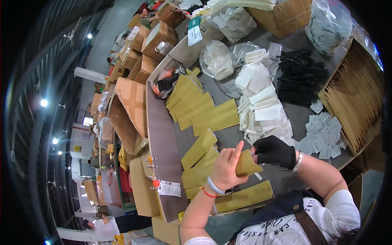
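Note:
My bare left hand (pixel 230 166), with a pale bangle and a red string at the wrist, grips a yellow-brown paper envelope (pixel 247 163). Its index finger points up while the other fingers are round the envelope. At the envelope's right end is my right hand (pixel 274 153) in a black glove, fingers bent; whatever they pinch there is hidden. More yellow-brown envelopes (pixel 216 117) lie fanned out beyond my left hand, and another envelope (pixel 245 197) is at the table's near edge. Just past my right hand spreads a heap of white paper slips (pixel 265 110).
Small printed tags (pixel 322 134) and black bundled strips (pixel 300 77) lie to the right, beside a tall row of brown envelopes (pixel 355 94). Clear plastic bags (pixel 218 59) and a wire basket (pixel 167 79) stand farther back. Cardboard boxes (pixel 128 106) line the left.

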Demonstrator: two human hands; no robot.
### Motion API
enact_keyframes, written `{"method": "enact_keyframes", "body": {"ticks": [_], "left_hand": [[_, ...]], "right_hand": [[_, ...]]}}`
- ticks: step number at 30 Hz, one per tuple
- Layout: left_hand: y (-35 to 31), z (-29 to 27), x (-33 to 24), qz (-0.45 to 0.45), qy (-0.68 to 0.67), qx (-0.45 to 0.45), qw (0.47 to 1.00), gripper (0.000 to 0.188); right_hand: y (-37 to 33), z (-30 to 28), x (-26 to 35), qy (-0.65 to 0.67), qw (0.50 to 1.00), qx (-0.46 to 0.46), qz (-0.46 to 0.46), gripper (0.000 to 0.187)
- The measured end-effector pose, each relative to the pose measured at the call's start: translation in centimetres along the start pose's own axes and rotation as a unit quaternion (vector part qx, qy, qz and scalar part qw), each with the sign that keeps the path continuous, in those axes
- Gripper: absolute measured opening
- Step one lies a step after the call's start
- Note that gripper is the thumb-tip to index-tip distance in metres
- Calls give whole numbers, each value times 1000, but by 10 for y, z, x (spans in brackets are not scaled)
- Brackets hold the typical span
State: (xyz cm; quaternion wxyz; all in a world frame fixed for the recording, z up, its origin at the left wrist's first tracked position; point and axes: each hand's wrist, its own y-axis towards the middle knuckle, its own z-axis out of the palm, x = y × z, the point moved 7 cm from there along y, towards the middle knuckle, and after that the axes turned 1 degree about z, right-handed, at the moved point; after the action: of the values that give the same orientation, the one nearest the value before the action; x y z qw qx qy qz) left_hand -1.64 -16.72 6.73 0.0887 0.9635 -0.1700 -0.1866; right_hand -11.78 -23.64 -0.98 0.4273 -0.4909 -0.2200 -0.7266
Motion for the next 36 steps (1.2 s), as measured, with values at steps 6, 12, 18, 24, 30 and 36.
{"method": "enact_keyframes", "body": {"ticks": [6,12,18,24,30,36], "left_hand": [[-34,5,42,-70,37,117,990,99],[-93,18,161,-177,134,254,941,92],[19,86,253,-151,124,144,970,86],[64,112,264,-208,102,186,955,96],[60,105,260,-133,113,95,980,83],[64,50,245,-136,76,-31,987,71]], "right_hand": [[4,-10,-4,-204,978,-12,-30,29],[-54,-137,-23,-164,945,-280,-30,11],[-105,-174,10,-411,808,-418,-69,11],[-133,-189,15,-526,751,-396,-50,18],[-96,-166,-17,-706,674,-215,23,20],[-101,-175,-6,-643,724,-247,-19,8]]}}
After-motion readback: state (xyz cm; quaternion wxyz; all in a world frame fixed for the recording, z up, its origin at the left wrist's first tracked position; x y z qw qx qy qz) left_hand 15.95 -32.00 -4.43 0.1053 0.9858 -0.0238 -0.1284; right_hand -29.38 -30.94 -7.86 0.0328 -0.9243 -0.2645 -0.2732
